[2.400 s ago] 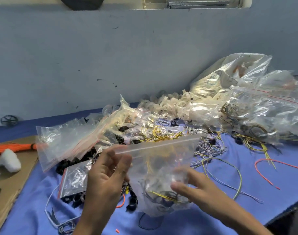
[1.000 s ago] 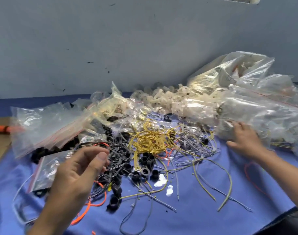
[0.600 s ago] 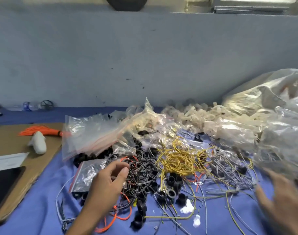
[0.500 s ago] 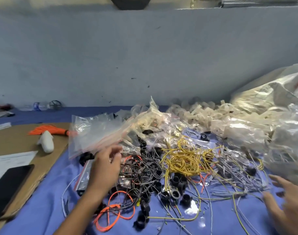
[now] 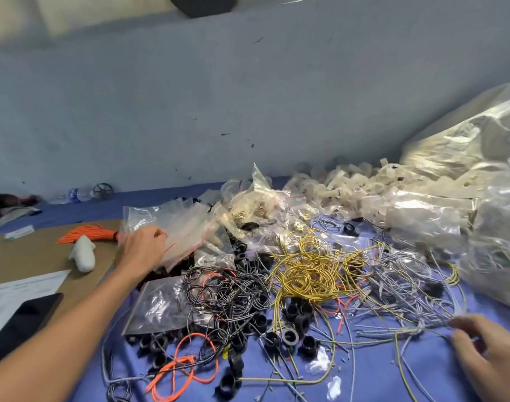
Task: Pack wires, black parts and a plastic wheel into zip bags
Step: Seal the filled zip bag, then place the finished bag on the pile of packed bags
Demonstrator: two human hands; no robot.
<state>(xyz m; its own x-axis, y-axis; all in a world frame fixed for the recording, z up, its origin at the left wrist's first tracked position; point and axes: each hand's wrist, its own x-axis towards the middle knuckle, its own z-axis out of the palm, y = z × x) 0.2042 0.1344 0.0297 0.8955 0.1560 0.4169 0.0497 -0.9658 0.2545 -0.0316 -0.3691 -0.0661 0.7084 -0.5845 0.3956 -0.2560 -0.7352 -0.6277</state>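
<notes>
Left hand (image 5: 143,248) pinches zip bags (image 5: 178,227), centre left | right hand (image 5: 488,355) loose, empty, lower right, nearest grey wires (image 5: 407,282)

left hand (image 5: 145,250) moved up, gripping zip bags (image 5: 178,224), right hand (image 5: 488,358) drawn nearer

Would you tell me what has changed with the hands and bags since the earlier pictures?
The filled zip bag both hands held is gone from them. The left hand has reached forward to the stack of empty zip bags, touching it. The right hand, open, has come back to the grey wires. The yellow wires and black parts lie unchanged.
</notes>
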